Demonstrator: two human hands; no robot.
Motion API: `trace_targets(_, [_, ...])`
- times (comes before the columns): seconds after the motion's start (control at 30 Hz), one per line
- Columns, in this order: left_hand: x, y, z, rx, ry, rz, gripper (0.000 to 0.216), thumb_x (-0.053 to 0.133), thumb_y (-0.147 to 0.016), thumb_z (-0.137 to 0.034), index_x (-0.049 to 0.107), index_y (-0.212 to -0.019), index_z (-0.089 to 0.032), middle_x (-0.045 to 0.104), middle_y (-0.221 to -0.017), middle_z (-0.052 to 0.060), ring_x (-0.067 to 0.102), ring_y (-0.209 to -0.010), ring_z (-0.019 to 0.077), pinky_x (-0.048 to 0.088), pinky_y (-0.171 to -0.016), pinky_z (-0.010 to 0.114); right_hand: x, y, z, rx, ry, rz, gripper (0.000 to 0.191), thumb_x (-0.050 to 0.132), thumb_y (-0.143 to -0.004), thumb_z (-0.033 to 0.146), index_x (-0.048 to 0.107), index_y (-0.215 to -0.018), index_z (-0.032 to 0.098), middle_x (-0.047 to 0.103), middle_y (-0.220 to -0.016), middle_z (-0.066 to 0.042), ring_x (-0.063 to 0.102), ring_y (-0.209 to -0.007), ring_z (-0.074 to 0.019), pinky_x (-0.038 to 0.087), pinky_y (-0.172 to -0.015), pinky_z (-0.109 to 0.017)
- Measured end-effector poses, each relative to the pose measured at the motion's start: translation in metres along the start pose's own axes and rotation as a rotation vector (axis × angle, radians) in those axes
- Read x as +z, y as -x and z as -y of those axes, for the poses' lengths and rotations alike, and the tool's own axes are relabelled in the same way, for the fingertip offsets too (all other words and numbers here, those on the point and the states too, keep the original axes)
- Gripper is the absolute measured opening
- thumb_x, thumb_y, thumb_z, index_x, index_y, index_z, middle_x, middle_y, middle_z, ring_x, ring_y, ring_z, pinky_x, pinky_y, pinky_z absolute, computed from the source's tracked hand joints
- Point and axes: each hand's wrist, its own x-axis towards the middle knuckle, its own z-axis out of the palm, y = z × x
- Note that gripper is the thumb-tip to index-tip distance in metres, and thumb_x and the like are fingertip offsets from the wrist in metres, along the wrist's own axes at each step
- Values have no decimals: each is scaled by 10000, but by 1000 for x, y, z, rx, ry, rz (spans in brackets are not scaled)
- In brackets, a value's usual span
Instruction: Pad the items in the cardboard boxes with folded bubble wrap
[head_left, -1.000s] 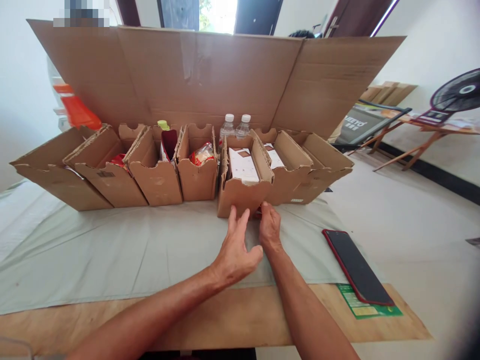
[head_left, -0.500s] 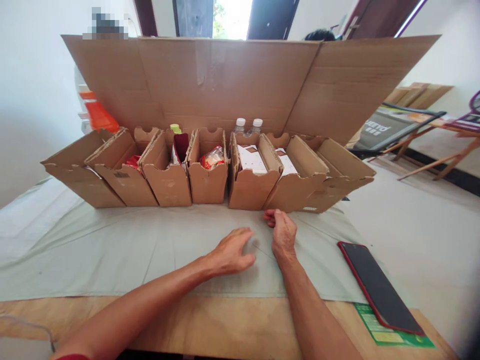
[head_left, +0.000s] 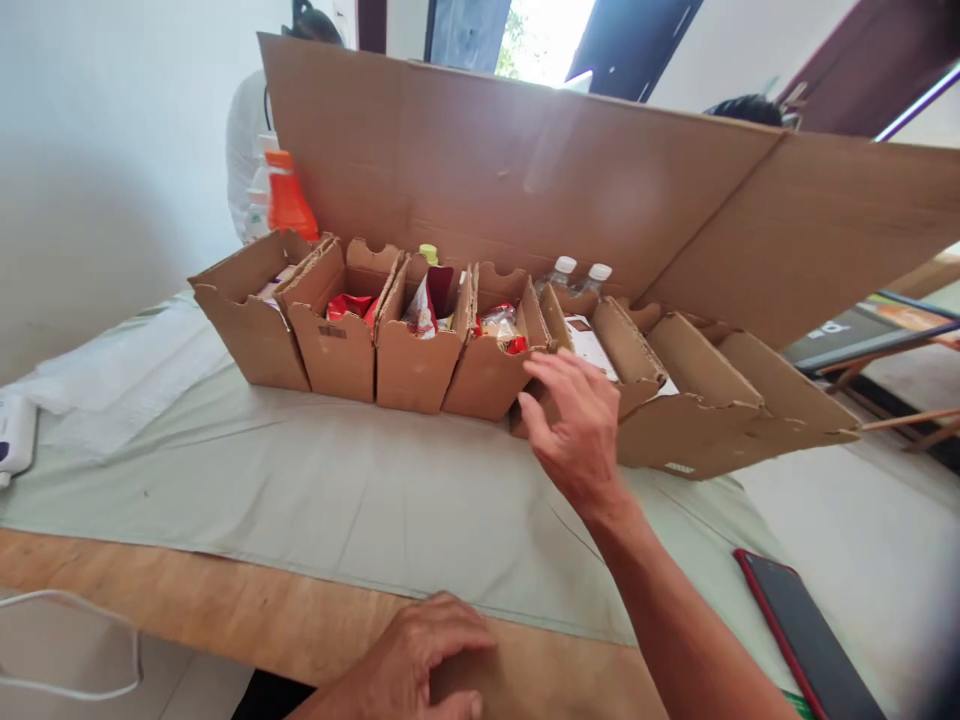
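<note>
My right hand (head_left: 576, 425) is raised in front of a cardboard bin (head_left: 637, 365), fingers spread and nothing in them. Whether its fingertips touch the bin's front I cannot tell. In that bin lies a white box (head_left: 590, 347). Just left of the hand, another cardboard bin (head_left: 484, 380) holds a clear and red packet (head_left: 501, 322). Low at the table's wooden front edge is my left hand (head_left: 424, 650), empty, its thumb apart from the curved fingers. Further left, one bin (head_left: 416, 370) has a red and white pouch (head_left: 422, 312), and its neighbour (head_left: 334, 355) has a red packet (head_left: 349, 305).
A tall cardboard panel (head_left: 487, 150) stands behind the bins. Orange bottle (head_left: 289, 200) and clear bottles (head_left: 598, 278) stand at the back. A phone (head_left: 814, 630) lies at right, plastic wrap (head_left: 127, 370) at left. People are partly visible behind the panel.
My view has turned left and tilted. My right hand has risen toward the bins and opened. My left hand has drawn back to the table's front edge.
</note>
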Motion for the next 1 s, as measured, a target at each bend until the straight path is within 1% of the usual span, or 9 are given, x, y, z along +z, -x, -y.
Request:
trace_targets(0.1, [3, 1, 6, 56, -23, 46, 381, 702, -781, -297, 743, -1155, -235, 777, -1033, 108, 720, -993, 296, 574, -905, 412, 19, -50, 0, -114, 239, 184, 462, 643, -793, 177, 691, -1249, 231, 639, -1408, -99, 432, -1414, -387, 327, -1101, -581])
trace_targets(0.17, [4, 5, 9, 77, -9, 12, 363, 688, -771, -289, 750, -1124, -231, 777, -975, 100, 725, -927, 283, 581, -856, 399, 30, -67, -4, -144, 312, 294, 375, 644, -741, 135, 753, -1089, 221, 706, -1288, -116, 465, -1367, -413, 337, -1071, -608])
trace_targets(0.27, [2, 11, 7, 58, 53, -170, 371, 644, -764, -242, 741, -1121, -204, 771, -965, 106, 731, -882, 264, 592, -793, 376, 28, -64, -2, -182, 332, 353, 228, 618, -758, 123, 774, -887, 228, 763, -1112, -109, 516, -1306, -415, 350, -1044, -628])
trace_targets(0.4, [-11, 20, -5, 33, 40, -415, 383, 597, -804, -181, 705, -1171, -204, 738, -1171, 143, 712, -1066, 285, 595, -895, 417, -17, -15, 20, -315, 322, 325, 221, 559, -885, 179, 768, -881, 249, 764, -1129, -79, 562, -1276, -383, 377, -1027, -610])
trace_targets(0.57, [-41, 18, -15, -96, -112, -585, 327, 589, -855, -174, 710, -1151, -239, 689, -1277, 126, 702, -990, 250, 604, -837, 403, -109, 65, 41, -413, 207, 372, 254, 524, -926, 224, 743, -908, 352, 715, -1286, -3, 543, -1340, -327, 425, -1033, -573])
trace_targets(0.63, [-52, 9, -19, -132, -157, -657, 313, 596, -874, -208, 698, -1167, -241, 665, -1301, 115, 688, -1017, 246, 592, -858, 401, -140, 95, 35, -304, 202, 322, 257, 542, -911, 264, 740, -995, 405, 655, -1385, 8, 541, -1345, -349, 441, -1019, -598])
trace_targets(0.8, [-63, -24, -31, -211, -176, -656, 548, 627, -897, -286, 507, -1432, -275, 594, -1403, 109, 623, -1202, 275, 533, -1008, 464, -177, 170, 12, 354, 376, -131, 548, 680, -874, 465, 583, -1412, 429, 558, -1498, -29, 566, -1304, -409, 433, -1076, -616])
trace_targets(0.87, [-62, -41, -33, -206, -164, -617, 655, 642, -891, -300, 416, -1505, -289, 515, -1511, 116, 550, -1326, 304, 482, -1080, 514, -171, 196, 12, 452, 282, -96, 584, 663, -887, 504, 560, -1446, 374, 587, -1468, -60, 611, -1249, -396, 488, -1031, -583])
trace_targets(1.0, [-57, -76, -31, -172, -72, -527, 749, 667, -858, -333, 360, -1537, -260, 485, -1552, 130, 469, -1421, 321, 450, -1119, 537, -133, 229, 27, 415, 58, 112, 738, 669, -884, 521, 430, -1546, 299, 649, -1382, -116, 699, -1102, -360, 602, -847, -486])
